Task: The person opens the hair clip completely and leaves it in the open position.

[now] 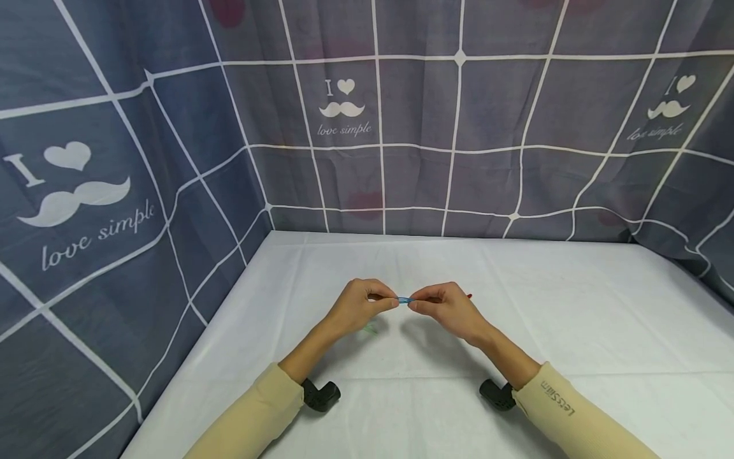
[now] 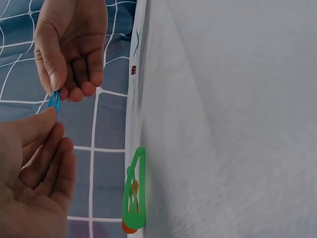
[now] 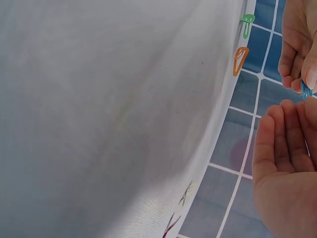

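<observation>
A small blue hair clip (image 1: 404,300) spans the gap between the two hands, held above the white table. My left hand (image 1: 361,305) pinches one end between thumb and forefinger; my right hand (image 1: 447,309) pinches the other end the same way. Fingertips cover both ends of the clip. In the left wrist view the blue clip (image 2: 55,101) shows as slim, glossy strips, and the remaining fingers of both hands are loosely bent. Below the left hand lies a green snap hair clip (image 2: 133,219), with an orange hair clip (image 2: 129,230) partly behind it.
White cloth covers the table (image 1: 573,306). Dark red clip-like pieces (image 3: 171,225) lie near the right hand; a red tip (image 1: 469,295) shows behind it. Black wrist devices (image 1: 322,396) sit beneath both sleeves. A grey checked curtain (image 1: 418,178) encloses the back and sides.
</observation>
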### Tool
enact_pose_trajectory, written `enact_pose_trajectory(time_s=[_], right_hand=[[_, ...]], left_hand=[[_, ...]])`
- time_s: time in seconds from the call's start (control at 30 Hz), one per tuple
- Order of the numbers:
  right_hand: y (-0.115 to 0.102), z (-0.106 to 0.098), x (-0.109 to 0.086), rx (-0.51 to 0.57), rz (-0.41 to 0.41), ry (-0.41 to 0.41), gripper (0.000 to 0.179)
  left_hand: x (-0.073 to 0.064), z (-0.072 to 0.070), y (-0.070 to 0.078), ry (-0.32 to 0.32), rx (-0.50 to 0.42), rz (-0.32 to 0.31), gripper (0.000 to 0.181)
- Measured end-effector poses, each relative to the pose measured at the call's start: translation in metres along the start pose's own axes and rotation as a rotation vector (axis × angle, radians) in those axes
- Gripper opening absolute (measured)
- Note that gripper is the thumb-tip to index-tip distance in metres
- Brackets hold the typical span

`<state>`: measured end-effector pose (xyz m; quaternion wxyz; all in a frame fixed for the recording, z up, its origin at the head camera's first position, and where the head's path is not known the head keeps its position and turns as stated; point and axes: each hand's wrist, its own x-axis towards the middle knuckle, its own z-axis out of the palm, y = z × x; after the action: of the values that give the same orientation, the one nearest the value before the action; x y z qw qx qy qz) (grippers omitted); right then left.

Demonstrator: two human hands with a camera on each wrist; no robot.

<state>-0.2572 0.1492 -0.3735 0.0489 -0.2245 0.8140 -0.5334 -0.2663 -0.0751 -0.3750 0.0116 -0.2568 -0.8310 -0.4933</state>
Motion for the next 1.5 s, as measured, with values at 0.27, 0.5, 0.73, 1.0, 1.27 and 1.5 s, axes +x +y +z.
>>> enact_pose_trajectory(time_s=[0.27,0.5,0.73,1.0,1.27,1.5], right_hand=[[0.000,-0.001,-0.002,0.010,-0.034,-0.054,0.022],[-0.003,-0.001,-0.004,-0.007,-0.076,-0.084,0.021],[0.001,-0.003,-0.008,-0.031,-0.109,-0.093,0.019],[0.005,-0.006,-0.012,-0.022,-0.137,-0.102,0.017],[0.004,-0.004,-0.011,-0.020,-0.159,-0.137,0.018],[0.005,-0.005,-0.011,-0.009,-0.171,-0.171,0.018]], left_hand=[[-0.002,-0.002,0.002,-0.047,0.017,0.041,0.011],[-0.004,-0.005,0.001,-0.084,-0.001,0.105,0.012],[-0.003,-0.005,0.002,-0.119,-0.014,0.162,0.011],[-0.001,-0.003,0.003,-0.143,-0.010,0.155,0.009],[-0.008,-0.009,0.018,-0.167,-0.005,0.142,0.007],[-0.014,-0.016,0.038,-0.198,-0.031,0.191,0.008]])
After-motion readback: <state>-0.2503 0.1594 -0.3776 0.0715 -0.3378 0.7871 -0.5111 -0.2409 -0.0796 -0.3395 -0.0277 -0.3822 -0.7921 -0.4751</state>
